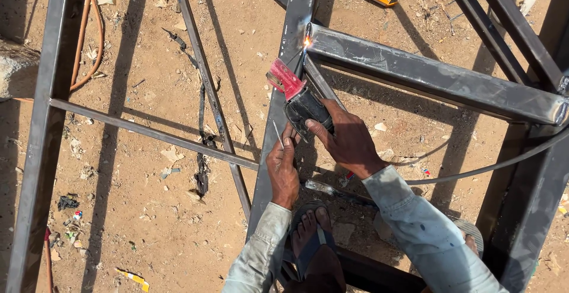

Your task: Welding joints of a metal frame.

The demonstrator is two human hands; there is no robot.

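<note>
Steel frame (415, 73), spark; R hand (349, 142) fingers round electrode holder (299, 97), L hand (283, 168) pinching rod (277, 133).

Both hands (317, 150) close together, fingers curled

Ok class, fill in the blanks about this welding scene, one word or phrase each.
1. The right hand holds a welding holder with a ____ head.
2. A bright ____ shows where the steel tubes meet.
3. The left hand pinches a thin ____.
4. The foot wears a ____.

Missing words: red; spark; rod; sandal
</note>
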